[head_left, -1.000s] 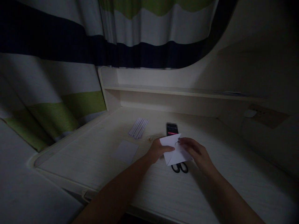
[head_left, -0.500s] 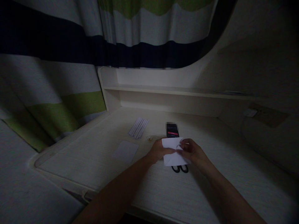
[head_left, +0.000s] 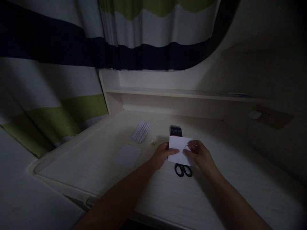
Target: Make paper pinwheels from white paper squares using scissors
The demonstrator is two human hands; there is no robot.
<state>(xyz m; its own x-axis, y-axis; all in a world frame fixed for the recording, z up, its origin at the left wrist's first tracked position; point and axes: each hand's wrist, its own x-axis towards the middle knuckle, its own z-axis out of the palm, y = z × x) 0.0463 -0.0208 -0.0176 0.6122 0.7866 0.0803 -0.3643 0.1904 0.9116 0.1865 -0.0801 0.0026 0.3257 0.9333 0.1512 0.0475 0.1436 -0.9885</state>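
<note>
A white sheet of paper is held up over the desk between my two hands. My left hand grips its left edge, thumb on top and fingers behind. My right hand is closed at the right side of the sheet, thumb and fingers pinching there; a small dark curved line shows by the fingertips, too small to name. Below the paper lie the black handles of a pair of scissors, their blades hidden. Behind the paper a dark phone-like object with a red band is partly covered.
Several folded white paper strips lie at the left, with another white sheet nearer me. A few small pale pieces sit beside them. A shelf runs along the back of the desk; striped curtains hang left and behind.
The paper has tilted and moved up slightly, so more of the scissor handles shows and less of the dark object. My left thumb has shifted a little left on the sheet.
</note>
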